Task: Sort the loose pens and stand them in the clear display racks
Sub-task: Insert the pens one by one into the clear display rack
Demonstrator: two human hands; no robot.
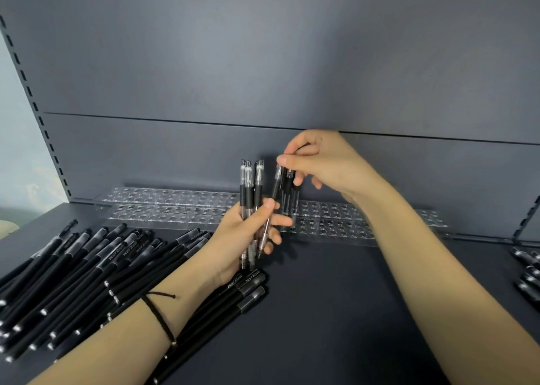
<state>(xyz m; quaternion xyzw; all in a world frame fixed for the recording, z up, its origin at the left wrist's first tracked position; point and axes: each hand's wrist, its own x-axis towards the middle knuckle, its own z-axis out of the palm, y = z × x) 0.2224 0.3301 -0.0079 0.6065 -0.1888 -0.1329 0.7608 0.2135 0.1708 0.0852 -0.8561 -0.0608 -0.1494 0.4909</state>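
Your left hand [244, 238] is curled around a bundle of clear pens [250, 192] with black grips. It holds them upright above the middle of the shelf [350, 303], thumb pressed across their barrels. Just to the right, your right hand [324, 165] pinches the tops of a few more pens [287, 189] between thumb and fingertips. These hang nearly upright over the clear racks [175, 208]. Whether their tips sit in any holes you cannot tell, since your left fingers cover that spot.

The racks lie in two stepped rows along the shelf's back edge, running from the left side past your hands toward the right. A black cord bracelet [159, 317] circles your left wrist.

A large pile of black pens [87, 273] is spread over the front left part of the shelf and reaches under your left forearm. A smaller group of dark pens [527, 270] lies at the right edge.

The shelf is a matte dark blue-grey, and the back panel [263, 63] behind it matches. A slotted upright [29, 92] runs up the left side.
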